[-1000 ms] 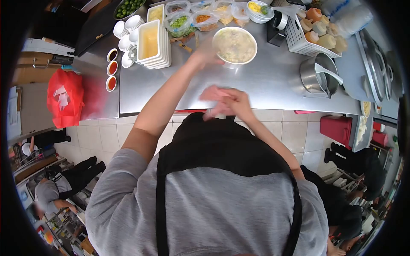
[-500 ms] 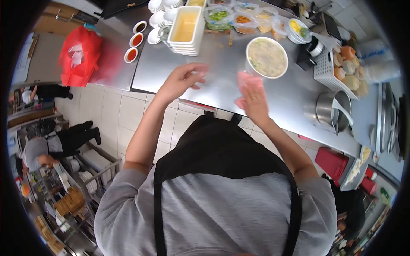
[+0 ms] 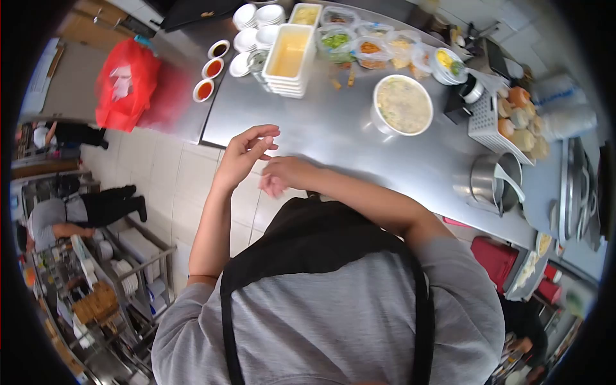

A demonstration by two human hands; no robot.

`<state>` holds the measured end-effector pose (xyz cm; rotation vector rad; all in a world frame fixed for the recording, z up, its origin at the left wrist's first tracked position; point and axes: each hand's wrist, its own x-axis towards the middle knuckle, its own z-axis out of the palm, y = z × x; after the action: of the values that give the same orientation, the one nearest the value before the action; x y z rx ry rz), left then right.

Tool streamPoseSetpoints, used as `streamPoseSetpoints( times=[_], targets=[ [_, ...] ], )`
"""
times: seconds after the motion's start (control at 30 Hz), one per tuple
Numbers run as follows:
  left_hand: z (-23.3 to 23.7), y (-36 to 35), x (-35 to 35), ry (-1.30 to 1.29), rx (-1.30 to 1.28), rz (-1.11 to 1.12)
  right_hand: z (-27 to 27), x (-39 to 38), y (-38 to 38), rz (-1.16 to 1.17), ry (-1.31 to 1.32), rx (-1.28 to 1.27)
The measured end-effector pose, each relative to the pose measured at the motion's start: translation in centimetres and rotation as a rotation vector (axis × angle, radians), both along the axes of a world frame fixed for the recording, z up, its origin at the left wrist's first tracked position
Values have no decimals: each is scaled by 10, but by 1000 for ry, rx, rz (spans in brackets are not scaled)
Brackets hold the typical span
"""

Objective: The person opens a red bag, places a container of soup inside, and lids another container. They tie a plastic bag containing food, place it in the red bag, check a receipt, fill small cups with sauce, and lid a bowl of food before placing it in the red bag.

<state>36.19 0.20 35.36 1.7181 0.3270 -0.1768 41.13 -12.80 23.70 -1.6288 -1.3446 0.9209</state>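
Observation:
My left hand (image 3: 242,155) hovers by the front edge of the steel counter (image 3: 333,131), with its fingers loosely bent, apart and holding nothing. Just to its right, my right hand (image 3: 290,174) reaches across my body at the counter's edge. Motion smears its curled fingers, and a pinkish bit of cloth (image 3: 274,187) shows beneath them; most of the cloth is hidden. Farther back on the counter stands a white round tub (image 3: 403,106) filled with a pale, soupy food with green flecks, apart from both hands.
White rectangular containers (image 3: 287,56), small stacked dishes (image 3: 246,41) and bagged toppings (image 3: 337,42) line the back. Three sauce cups (image 3: 212,67) and a red plastic bag (image 3: 126,83) are at left. A metal pot (image 3: 493,181) and bottle basket (image 3: 491,125) stand right. Another person (image 3: 58,218) works at left.
My right hand has swept left from beside the tub to the counter's front edge, and the pink cloth has left its spot there. My left hand has come down and left.

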Motion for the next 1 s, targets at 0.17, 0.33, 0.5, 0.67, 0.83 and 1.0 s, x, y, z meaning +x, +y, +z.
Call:
streamPoseSetpoints(
  times=[0.17,0.33,0.5,0.67,0.83,1.0],
  targets=[
    [-20,-37,35,-14,-58,-192,29,55,-176,-512,-74,-132],
    [-31,-127,91,-135,-19,-540,58,78,-303,-833,-284,-739],
    [-39,-252,165,-86,-158,-686,6,169,-355,-1531,-402,21],
    [-99,-354,253,367,-414,-206,-22,255,-344,-1790,425,241],
    [-141,-374,291,306,-538,-127,15,239,-335,-1783,357,470],
    [-122,-358,292,406,-582,-207,46,80,-335,-1539,305,384]
  ],
)
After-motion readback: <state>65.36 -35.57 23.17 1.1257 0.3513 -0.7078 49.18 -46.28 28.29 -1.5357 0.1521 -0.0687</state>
